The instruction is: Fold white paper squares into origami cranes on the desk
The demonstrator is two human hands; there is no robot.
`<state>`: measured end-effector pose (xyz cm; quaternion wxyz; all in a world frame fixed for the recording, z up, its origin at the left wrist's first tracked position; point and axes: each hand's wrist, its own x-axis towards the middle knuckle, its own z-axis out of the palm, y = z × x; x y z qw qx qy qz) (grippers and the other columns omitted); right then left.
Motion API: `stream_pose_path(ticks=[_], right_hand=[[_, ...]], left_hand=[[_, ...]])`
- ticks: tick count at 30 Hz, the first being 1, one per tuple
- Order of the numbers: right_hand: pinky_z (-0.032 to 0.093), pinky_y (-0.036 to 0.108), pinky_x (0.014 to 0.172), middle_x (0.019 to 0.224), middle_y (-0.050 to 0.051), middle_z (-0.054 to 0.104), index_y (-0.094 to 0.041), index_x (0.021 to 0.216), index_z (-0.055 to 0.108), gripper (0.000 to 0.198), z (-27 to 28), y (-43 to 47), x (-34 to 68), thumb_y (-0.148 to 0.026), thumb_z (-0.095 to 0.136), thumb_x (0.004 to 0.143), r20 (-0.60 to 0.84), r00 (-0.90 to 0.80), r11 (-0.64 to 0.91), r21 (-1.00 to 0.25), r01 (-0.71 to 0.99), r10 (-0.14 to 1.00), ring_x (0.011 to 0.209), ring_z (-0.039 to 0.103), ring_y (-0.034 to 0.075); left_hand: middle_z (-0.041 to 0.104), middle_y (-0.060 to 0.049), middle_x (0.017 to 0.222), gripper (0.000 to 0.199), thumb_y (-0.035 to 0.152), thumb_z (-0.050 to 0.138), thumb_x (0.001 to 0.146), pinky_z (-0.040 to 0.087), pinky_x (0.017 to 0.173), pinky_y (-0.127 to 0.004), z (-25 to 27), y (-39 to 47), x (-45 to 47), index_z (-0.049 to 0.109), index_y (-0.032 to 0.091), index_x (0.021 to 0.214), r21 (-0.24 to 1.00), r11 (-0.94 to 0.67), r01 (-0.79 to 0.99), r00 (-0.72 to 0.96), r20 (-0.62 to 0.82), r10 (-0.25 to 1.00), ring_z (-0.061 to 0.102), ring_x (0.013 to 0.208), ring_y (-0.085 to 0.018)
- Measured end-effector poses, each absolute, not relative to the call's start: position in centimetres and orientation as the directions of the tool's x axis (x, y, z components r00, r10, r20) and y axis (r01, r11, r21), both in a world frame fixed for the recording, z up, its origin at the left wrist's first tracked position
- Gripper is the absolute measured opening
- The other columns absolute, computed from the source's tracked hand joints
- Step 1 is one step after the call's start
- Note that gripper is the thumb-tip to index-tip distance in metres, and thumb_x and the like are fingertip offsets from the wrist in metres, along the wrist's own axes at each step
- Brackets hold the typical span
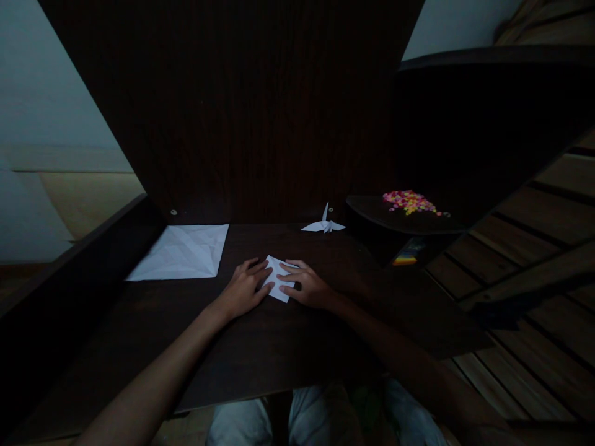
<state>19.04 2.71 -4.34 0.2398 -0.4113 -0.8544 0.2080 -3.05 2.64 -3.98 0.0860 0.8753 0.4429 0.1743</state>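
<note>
Folded paper [276, 280], corner and long axis away-left, under left hand [245, 287] and right hand [311, 287], grip spread, unclenched.

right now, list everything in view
desk: one, dark brown, middle
back panel: one, dark brown, behind desk
small shelf: one, dark, back right
small pieces: many, pink and yellow, on shelf
unclear item: one, yellow-orange, below shelf
paper crane: one, white, desk back
creased sheet: one, white, desk left
wall: one, pale, left
patch: one, cream, on wall
slatted wood: several slats, brown, right
trouser legs: two, pale, below desk edge
folded paper: one, white, desk centre
left hand: one, bare, fingers on folded paper
right hand: one, bare, also on folded paper
</note>
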Motion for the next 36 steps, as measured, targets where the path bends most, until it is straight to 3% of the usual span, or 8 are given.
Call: stream_pose_path(ticks=[6,11,16,19,22,26,30,36], right_hand=[[0.031,0.049,0.109,0.137,0.011,0.051,-0.017,0.115,0.067,0.037,-4.2,2.7,19.2,-0.032,0.063,0.081,0.226,-0.564,0.583,-0.547,0.601,0.794,0.133,0.036,0.028],[0.028,0.05,0.11,0.138,0.009,0.051,-0.018,0.126,0.058,0.048,-3.5,2.8,19.8,-0.019,0.061,0.078,0.195,-0.588,0.582,-0.555,0.594,0.785,0.134,0.033,0.028],[0.027,0.051,0.109,0.134,0.006,0.055,-0.021,0.12,0.061,0.046,-3.1,3.0,20.2,-0.009,0.054,0.076,0.162,-0.63,0.589,-0.581,0.561,0.76,0.134,0.034,0.026],[0.029,0.05,0.108,0.132,0.005,0.057,-0.021,0.116,0.064,0.046,-3.3,3.3,20.3,-0.005,0.049,0.075,0.177,-0.641,0.603,-0.586,0.541,0.747,0.131,0.038,0.025],[0.033,0.046,0.106,0.123,0.007,0.062,-0.02,0.112,0.066,0.048,-3.4,3.6,20.3,0.0,0.042,0.075,0.247,-0.628,0.635,-0.57,0.522,0.738,0.122,0.048,0.022],[0.035,0.046,0.103,0.114,0.005,0.068,-0.021,0.105,0.069,0.034,-3.2,3.5,20.1,-0.009,0.046,0.083,0.364,-0.597,0.687,-0.527,0.5,0.715,0.11,0.057,0.021],[0.033,0.048,0.104,0.12,0.007,0.065,-0.022,0.108,0.068,0.027,-3.4,3.2,19.8,-0.027,0.062,0.082,0.387,-0.603,0.713,-0.456,0.532,0.697,0.116,0.053,0.024],[0.035,0.046,0.103,0.125,0.006,0.062,-0.023,0.114,0.065,0.029,-4.5,3.6,20.1,-0.021,0.056,0.087,0.346,-0.617,0.705,-0.417,0.573,0.707,0.122,0.048,0.023]], left_hand=[[0.056,-0.01,0.131,0.04,0.041,0.048,0.09,0.038,0.099,-0.051,-3.7,2.5,-2.9,0.059,0.02,0.122,0.271,-0.612,0.743,0.548,0.278,0.789,0.041,0.124,-0.031],[0.064,-0.011,0.112,0.035,0.038,0.047,0.091,0.042,0.091,-0.046,-2.9,2.4,-2.8,0.063,0.018,0.116,0.286,-0.621,0.73,0.539,0.317,0.78,0.05,0.106,-0.027],[0.06,-0.011,0.108,0.036,0.032,0.05,0.089,0.042,0.088,-0.044,-2.8,2.5,-2.9,0.059,0.017,0.12,0.281,-0.602,0.747,0.492,0.374,0.786,0.05,0.099,-0.026],[0.059,-0.01,0.114,0.041,0.033,0.053,0.087,0.04,0.09,-0.044,-2.9,2.5,-2.9,0.056,0.018,0.125,0.292,-0.593,0.75,0.493,0.35,0.796,0.048,0.103,-0.027],[0.062,-0.008,0.107,0.033,0.035,0.051,0.089,0.04,0.087,-0.044,-2.9,2.5,-2.9,0.062,0.019,0.115,0.294,-0.6,0.744,0.531,0.285,0.798,0.051,0.1,-0.026],[0.063,-0.008,0.097,0.029,0.038,0.054,0.087,0.04,0.083,-0.042,-2.9,2.3,-2.7,0.067,0.019,0.105,0.292,-0.594,0.749,0.527,0.282,0.802,0.054,0.093,-0.025],[0.064,-0.008,0.086,0.031,0.039,0.055,0.086,0.041,0.082,-0.04,-2.9,2.1,-2.3,0.068,0.017,0.103,0.331,-0.583,0.742,0.515,0.276,0.812,0.057,0.086,-0.024],[0.065,-0.006,0.079,0.028,0.033,0.053,0.087,0.043,0.082,-0.038,-2.7,2.0,-2.0,0.07,0.017,0.103,0.45,-0.576,0.683,0.537,0.225,0.813,0.057,0.081,-0.021]])
